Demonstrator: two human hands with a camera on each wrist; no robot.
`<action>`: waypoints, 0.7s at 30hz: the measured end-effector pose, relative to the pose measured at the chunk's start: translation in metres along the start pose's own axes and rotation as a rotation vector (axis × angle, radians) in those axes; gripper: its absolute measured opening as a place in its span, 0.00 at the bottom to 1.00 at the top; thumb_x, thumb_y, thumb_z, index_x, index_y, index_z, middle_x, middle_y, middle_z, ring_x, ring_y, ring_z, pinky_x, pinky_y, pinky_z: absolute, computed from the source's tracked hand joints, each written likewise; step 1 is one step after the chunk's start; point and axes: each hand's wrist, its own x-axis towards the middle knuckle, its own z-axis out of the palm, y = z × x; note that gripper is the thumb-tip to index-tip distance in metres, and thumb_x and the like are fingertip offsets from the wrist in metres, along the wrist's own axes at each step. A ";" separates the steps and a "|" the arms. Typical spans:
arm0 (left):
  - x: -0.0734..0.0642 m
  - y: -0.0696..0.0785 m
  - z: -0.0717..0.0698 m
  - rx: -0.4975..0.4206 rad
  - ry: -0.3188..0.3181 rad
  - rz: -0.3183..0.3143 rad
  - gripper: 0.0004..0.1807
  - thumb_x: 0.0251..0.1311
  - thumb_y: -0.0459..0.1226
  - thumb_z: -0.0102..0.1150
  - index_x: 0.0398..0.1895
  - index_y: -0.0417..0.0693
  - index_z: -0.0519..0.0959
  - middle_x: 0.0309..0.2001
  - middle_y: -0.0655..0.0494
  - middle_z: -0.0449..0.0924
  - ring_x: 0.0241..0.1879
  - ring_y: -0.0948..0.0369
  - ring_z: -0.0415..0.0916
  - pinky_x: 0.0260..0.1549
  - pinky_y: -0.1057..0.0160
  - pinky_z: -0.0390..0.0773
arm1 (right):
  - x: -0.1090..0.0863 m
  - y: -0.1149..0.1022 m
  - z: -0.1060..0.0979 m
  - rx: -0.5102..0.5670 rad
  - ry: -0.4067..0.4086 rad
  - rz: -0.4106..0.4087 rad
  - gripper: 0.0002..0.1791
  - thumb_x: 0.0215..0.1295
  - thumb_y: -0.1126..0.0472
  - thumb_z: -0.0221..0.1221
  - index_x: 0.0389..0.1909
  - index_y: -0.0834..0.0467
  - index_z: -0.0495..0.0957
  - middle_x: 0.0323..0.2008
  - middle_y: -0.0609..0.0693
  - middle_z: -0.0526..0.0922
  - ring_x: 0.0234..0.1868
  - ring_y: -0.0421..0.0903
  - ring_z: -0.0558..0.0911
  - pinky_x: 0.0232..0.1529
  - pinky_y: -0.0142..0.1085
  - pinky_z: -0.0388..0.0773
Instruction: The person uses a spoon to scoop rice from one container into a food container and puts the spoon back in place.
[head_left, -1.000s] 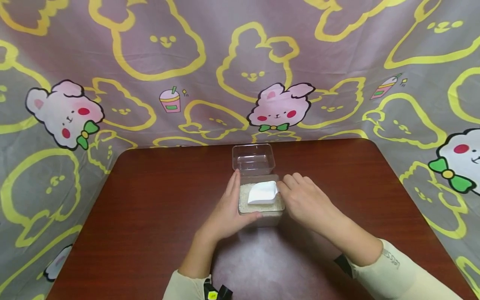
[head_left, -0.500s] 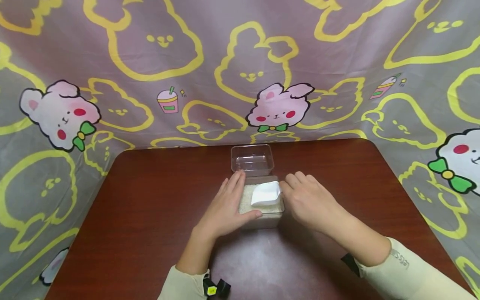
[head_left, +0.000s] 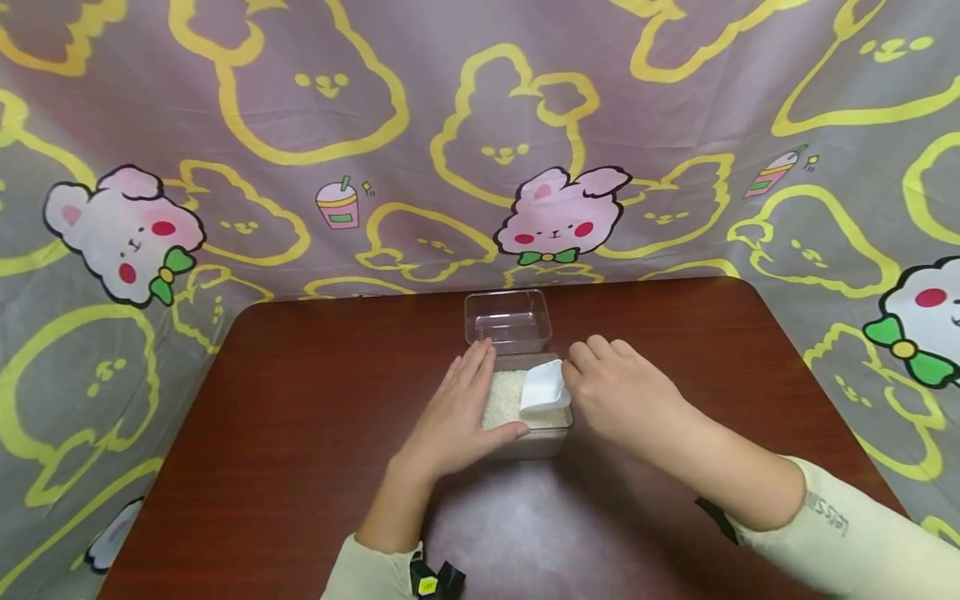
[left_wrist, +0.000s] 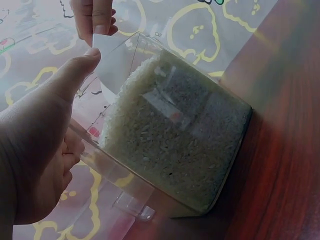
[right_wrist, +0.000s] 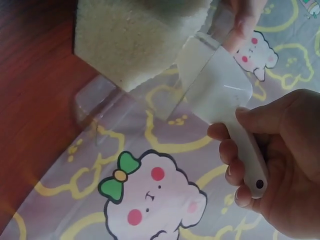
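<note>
Gripping the handle of the white scoop (right_wrist: 215,82), the right hand (head_left: 618,396) has its fingers curled beneath it and its thumb pressed along the neck, as I see it on the right wrist feed; a small dark hole shows at the handle's end. The scoop's blade is tilted and reaches over the right side of the clear container (head_left: 528,446), partly seen through the wall, with the pale rice (head_left: 501,407) below and beside it. I cannot tell from here whether the blade's edge touches the grains or carries any.

My head view puts the left hand (head_left: 453,417) at the container's left side: fingers nearly straight and close together along it, thumb spread away across the near rim. The rice lies a little below that rim.

Just beyond, on the far part of the reddish-brown table (head_left: 322,400), I have a second transparent box (head_left: 517,340). A printed cloth (head_left: 420,125) with rabbit faces and yellow outlines hangs around the table, and pale sleeves (head_left: 847,533) cover both forearms.
</note>
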 end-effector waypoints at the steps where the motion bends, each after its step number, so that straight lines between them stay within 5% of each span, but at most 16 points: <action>1: 0.000 0.000 0.000 0.002 0.000 0.000 0.59 0.55 0.69 0.55 0.78 0.41 0.48 0.79 0.51 0.44 0.78 0.57 0.41 0.75 0.51 0.48 | 0.001 -0.001 -0.001 -0.003 0.000 -0.002 0.06 0.55 0.71 0.61 0.34 0.64 0.81 0.27 0.53 0.73 0.31 0.51 0.69 0.28 0.37 0.66; 21: -0.001 0.001 0.001 -0.036 0.000 -0.018 0.59 0.55 0.68 0.56 0.79 0.44 0.46 0.79 0.49 0.47 0.78 0.57 0.40 0.75 0.54 0.48 | 0.009 -0.006 0.000 -0.053 -0.041 -0.023 0.07 0.52 0.69 0.63 0.33 0.65 0.81 0.25 0.53 0.71 0.29 0.49 0.67 0.29 0.37 0.67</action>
